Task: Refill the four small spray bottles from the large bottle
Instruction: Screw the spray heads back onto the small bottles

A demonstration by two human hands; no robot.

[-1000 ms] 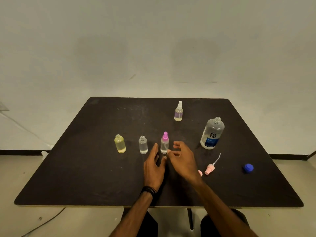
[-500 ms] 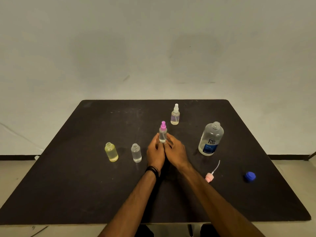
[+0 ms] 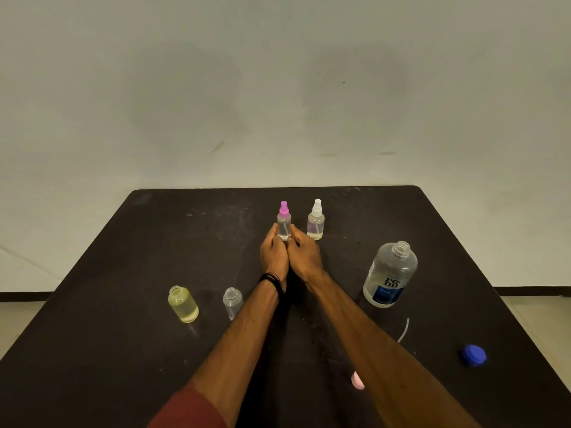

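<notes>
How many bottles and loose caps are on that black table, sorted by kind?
Small bottles with spray tops on: 2 (pink-topped bottle, white-topped bottle)
Small open bottles: 2 (yellowish bottle, clear bottle)
Large open bottle: 1
Loose blue cap: 1
Loose pink spray top: 1
Total: 7

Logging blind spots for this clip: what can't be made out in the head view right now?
- Base of the pink-capped bottle: hidden by the left hand and right hand around it.
- Pink sprayer head: mostly behind the right forearm; only an edge and its tube show.
- Clear bottle: lower part cut by the left forearm.
- Large bottle: small label print is unreadable.
- Liquid levels in the small bottles: too faint to judge.
</notes>
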